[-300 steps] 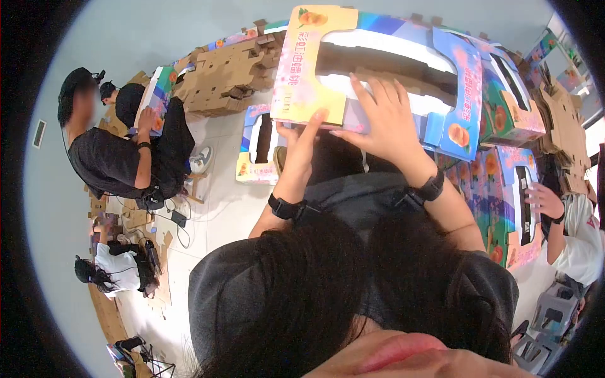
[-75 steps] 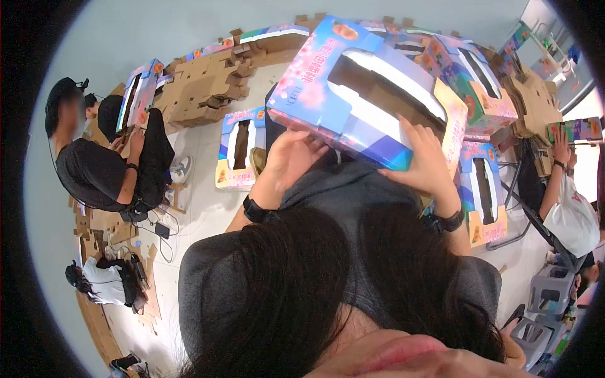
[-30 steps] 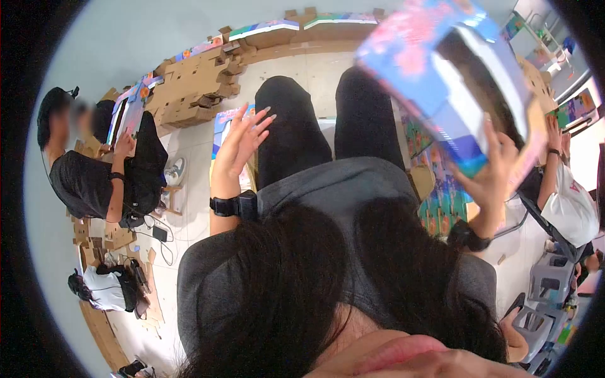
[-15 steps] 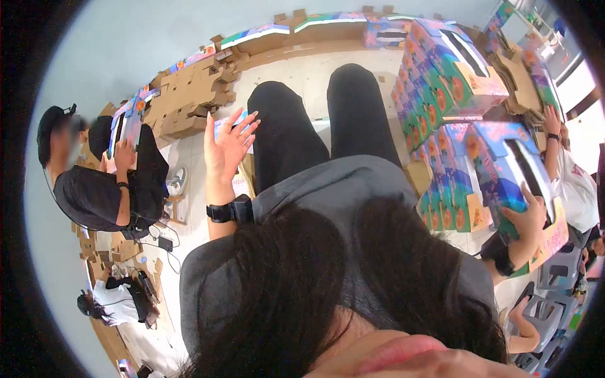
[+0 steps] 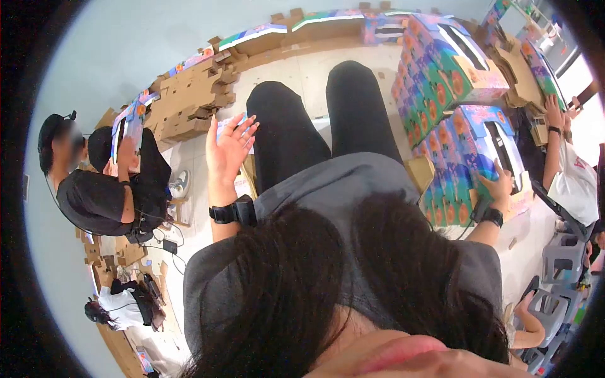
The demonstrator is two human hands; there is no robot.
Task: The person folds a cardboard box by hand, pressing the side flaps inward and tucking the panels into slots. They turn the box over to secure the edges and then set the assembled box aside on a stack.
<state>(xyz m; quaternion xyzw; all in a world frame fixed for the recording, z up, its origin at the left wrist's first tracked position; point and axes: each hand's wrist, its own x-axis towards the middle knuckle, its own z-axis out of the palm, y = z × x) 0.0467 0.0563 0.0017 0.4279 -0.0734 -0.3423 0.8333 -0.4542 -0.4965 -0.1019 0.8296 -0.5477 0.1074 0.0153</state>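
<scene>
- Right hand (image 5: pixel 498 186) on end carton (image 5: pixel 513 157), 3 o'clock; can't tell if gripping
- Left hand (image 5: pixel 230 151) spread, released, 10 o'clock
- Carton stack (image 5: pixel 435 82), 2 o'clock, blocks far side
- Cardboard pile (image 5: pixel 192 104), 10 o'clock

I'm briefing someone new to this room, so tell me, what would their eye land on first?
Probably the bright boxes lined up in rows on the right, with the right hand on the end box of the nearer row. Next, the left hand, open and empty beside the left leg. Then the brown cardboard piled ahead on the left.
</scene>
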